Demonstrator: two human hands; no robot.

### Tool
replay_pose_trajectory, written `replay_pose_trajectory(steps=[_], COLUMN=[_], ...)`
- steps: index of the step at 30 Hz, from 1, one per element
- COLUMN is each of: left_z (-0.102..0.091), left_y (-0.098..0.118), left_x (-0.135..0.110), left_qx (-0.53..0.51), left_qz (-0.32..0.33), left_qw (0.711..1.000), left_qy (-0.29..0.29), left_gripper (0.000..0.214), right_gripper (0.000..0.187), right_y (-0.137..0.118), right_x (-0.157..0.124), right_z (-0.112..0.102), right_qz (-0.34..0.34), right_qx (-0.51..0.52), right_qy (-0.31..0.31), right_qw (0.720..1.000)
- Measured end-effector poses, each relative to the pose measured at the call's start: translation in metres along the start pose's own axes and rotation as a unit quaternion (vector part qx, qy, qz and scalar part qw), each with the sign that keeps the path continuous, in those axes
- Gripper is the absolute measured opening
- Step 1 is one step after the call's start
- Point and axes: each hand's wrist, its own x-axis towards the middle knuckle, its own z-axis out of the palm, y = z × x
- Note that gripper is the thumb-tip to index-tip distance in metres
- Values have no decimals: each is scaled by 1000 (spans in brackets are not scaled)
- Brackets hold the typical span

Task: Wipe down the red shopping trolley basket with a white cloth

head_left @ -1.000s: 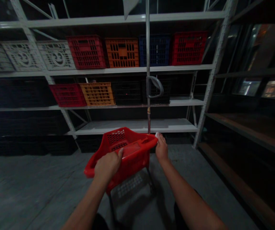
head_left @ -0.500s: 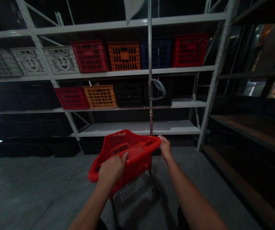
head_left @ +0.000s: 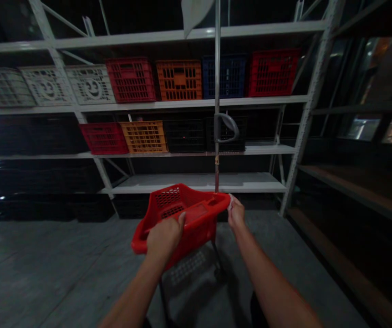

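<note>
A small red plastic shopping cart (head_left: 190, 243) stands in front of me, turned at an angle, with dark legs and a caster below. My left hand (head_left: 164, 234) is closed around its handle bar on the left, thumb on top. At the right end of the handle, my right hand (head_left: 236, 213) is closed on a small whitish crumpled cloth (head_left: 230, 202) pressed against the red corner. Fingers of that hand partly hide the cloth. A metal pole (head_left: 217, 82) with a grey loop handle (head_left: 229, 127) rises at the cart's right side.
White metal shelving (head_left: 192, 105) spans the back. It holds white crates (head_left: 91, 85), red crates (head_left: 130, 81), an orange crate (head_left: 179, 81), a blue crate (head_left: 225, 77), a yellow crate (head_left: 143, 136) and black crates. Brownish shelves (head_left: 349, 191) run along the right. Grey floor (head_left: 69, 269) lies around the cart.
The near left end of the cart has shifted slightly right and up in view, with my left hand on it. My right hand stays at the corner with the cloth.
</note>
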Motion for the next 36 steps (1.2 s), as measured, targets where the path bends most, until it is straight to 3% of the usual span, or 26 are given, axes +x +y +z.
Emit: replay_pose_trajectory(steps=[2,4,9,12,14,17,20,25,29,31,33,36], left_z=[1,2,1,-1,-3,-4,-5,-5,-4,-5,-7,-6], left_y=[5,11,28,31,32,31,31,22,6,-3,-12,-28], left_x=[0,1,2,2,2,2,1,-2,-6,-7,-7,-5], left_qx=[4,6,-12,-42,-46,-40,-40,-28,-15,-13,-19,-31], left_qz=[12,21,52,49,39,29,19,32,38,34,26,40], left_qw=[1000,999,998,997,998,999,999,999,999,999,998,996], left_qy=[13,26,46,33,22,14,8,-10,-23,-36,-59,-78], left_gripper=[69,68,67,64,65,69,70,67,67,67,63,56], right_gripper=[41,44,43,43,44,46,48,50,51,51,48,40], right_y=[7,14,37,49,50,43,34,15,-19,-35,-43,-36], right_x=[-28,-60,-139,-156,-149,-122,-95,-55,-17,-5,-4,-19], right_z=[1,8,40,47,45,38,30,0,-40,-52,-53,-40], right_qz=[-103,-187,-270,-295,-315,-327,-309,-275,-205,-220,-238,-176], right_qx=[-22,-84,-211,-248,-259,-258,-256,-256,-240,-230,-230,-200], right_qy=[62,77,-40,-84,-83,-34,20,48,178,228,191,6], right_qw=[992,976,939,919,909,908,916,925,932,920,924,964])
